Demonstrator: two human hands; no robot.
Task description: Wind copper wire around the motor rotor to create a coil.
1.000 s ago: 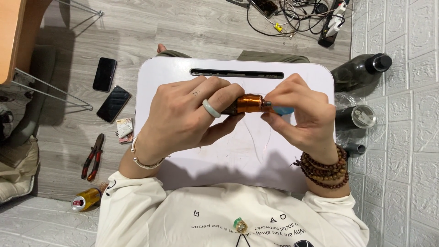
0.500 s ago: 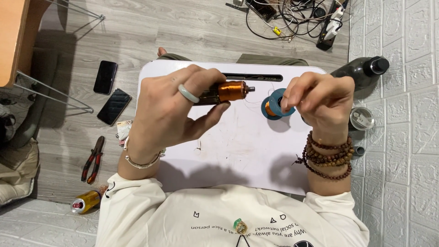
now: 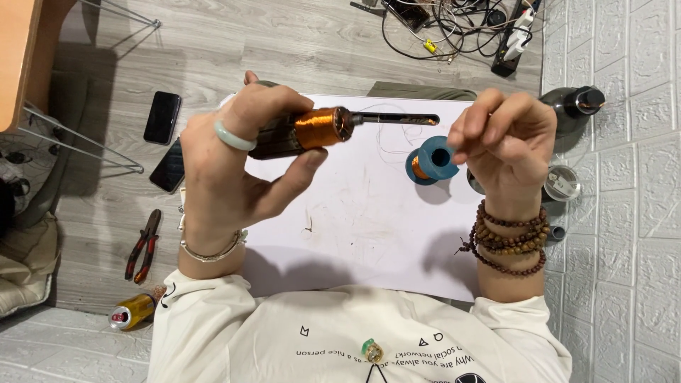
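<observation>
Two hands (image 3: 234, 163), copper coil (image 3: 319, 128), blue spool (image 3: 433, 162)

The right hand (image 3: 507, 131) now sits well apart from the copper-wound coil (image 3: 319, 128), exposing the blue spool (image 3: 433, 162) on the white board (image 3: 355, 234).

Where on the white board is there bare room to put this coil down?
The white lap board is bare at its centre and near edge, between both wrists. Its far right is crowded by the blue wire spool and the right hand.
</observation>
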